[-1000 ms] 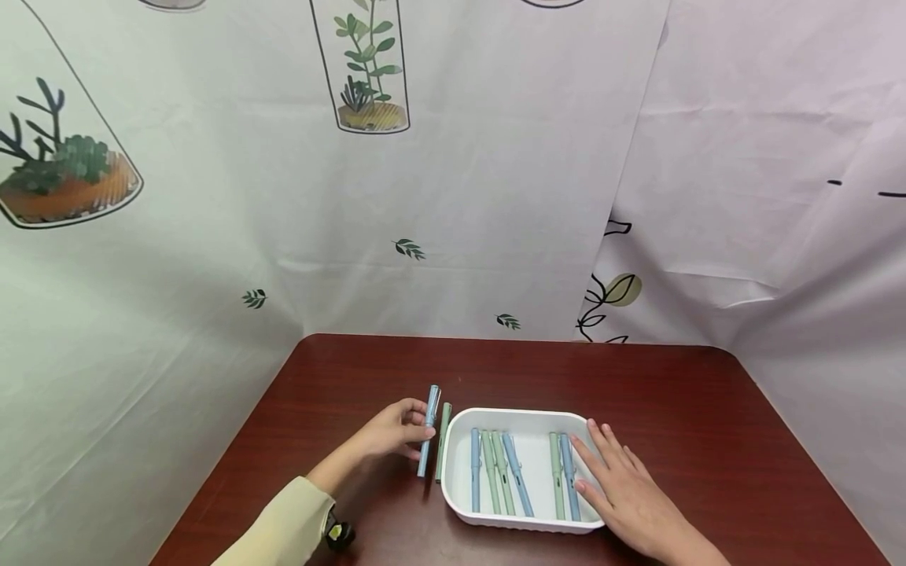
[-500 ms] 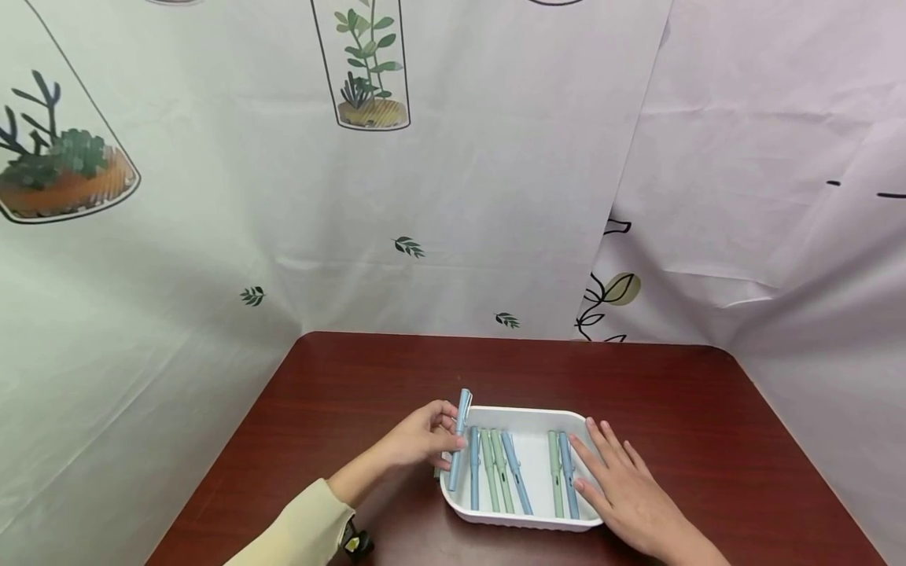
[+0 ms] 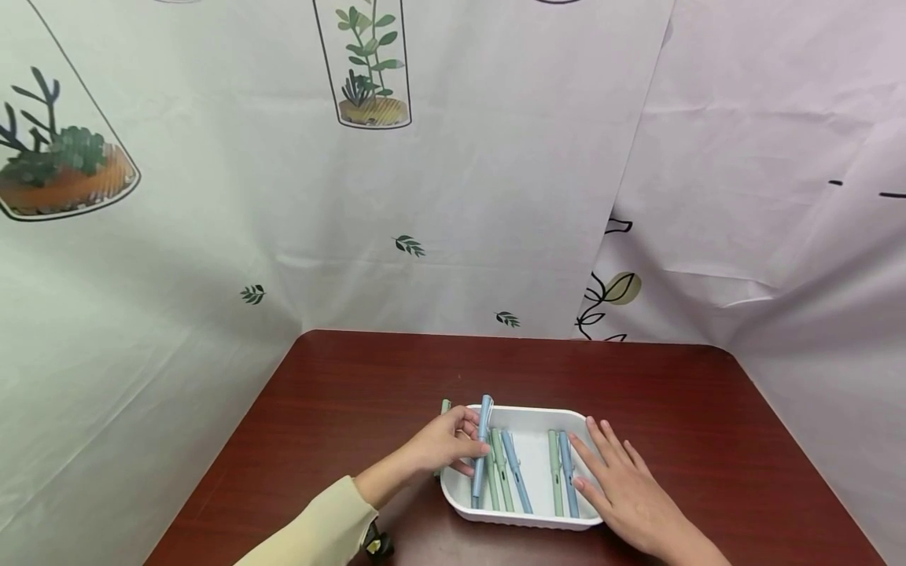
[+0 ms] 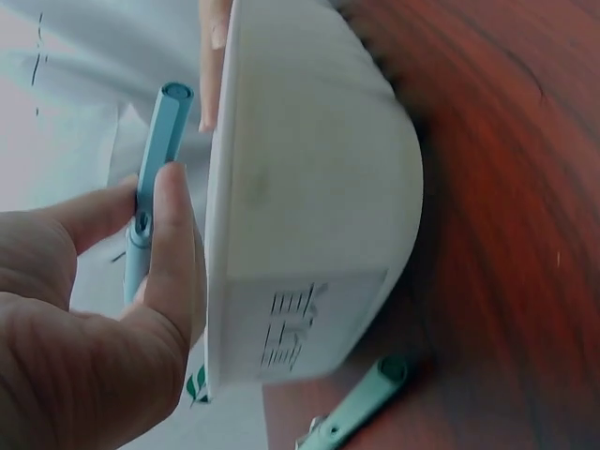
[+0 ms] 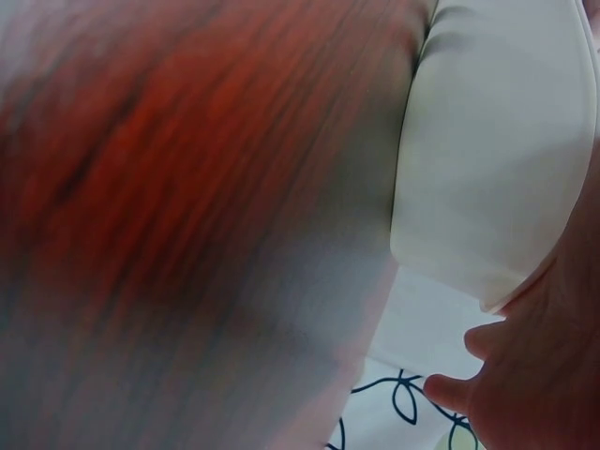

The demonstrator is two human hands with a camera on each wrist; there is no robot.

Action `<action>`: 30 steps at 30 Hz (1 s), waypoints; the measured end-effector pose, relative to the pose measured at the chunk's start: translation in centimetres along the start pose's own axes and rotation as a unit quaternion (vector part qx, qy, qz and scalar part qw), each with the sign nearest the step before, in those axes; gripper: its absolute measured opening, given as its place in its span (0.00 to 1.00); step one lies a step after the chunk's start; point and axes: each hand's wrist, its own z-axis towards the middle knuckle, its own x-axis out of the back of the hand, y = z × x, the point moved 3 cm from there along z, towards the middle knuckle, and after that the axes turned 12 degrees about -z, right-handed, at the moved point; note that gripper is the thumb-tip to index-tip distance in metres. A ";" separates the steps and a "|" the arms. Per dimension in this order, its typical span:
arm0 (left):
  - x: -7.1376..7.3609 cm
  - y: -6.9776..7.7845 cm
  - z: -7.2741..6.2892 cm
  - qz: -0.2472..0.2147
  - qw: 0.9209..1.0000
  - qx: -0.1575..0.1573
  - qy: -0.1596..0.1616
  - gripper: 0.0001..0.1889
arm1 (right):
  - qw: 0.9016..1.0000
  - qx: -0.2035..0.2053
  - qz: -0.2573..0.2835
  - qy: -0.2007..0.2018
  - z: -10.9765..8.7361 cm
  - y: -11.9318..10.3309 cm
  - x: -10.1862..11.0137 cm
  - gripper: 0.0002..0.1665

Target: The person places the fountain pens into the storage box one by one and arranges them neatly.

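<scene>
Over the left side of a white plastic tray [image 3: 536,479], my left hand [image 3: 440,442] pinches a light blue pen [image 3: 485,415] between thumb and fingers. The pen tilts slightly and hides part of another blue pen beneath it. Inside the tray lie green pens [image 3: 502,472], a slanted blue pen [image 3: 519,475], and at the right a green pen [image 3: 555,472] beside a blue pen [image 3: 569,475]. My right hand [image 3: 633,491] rests on the tray's right rim with fingers spread. In the left wrist view, the held pen [image 4: 161,141] is above the rim.
A green pen [image 4: 366,403] lies on the dark red wooden table [image 3: 340,385], just outside the tray's left wall, mostly hidden by my left hand in the head view. Printed white cloth [image 3: 453,181] hangs behind the table.
My left hand has carried the blue pen rightward from beside the tray to above its left part. My right hand has stayed on the right rim.
</scene>
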 end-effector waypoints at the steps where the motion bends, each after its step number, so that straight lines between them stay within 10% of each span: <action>1: -0.2 -0.1 0.1 -0.003 1.000 0.000 0.002 0.22 | 1.000 0.000 0.000 -0.001 0.0 0.0 0.0 0.35; 30: -4.3 -1.2 1.1 -0.033 0.999 0.010 0.033 0.25 | 1.000 0.003 0.004 0.009 -0.1 -0.1 0.0 0.34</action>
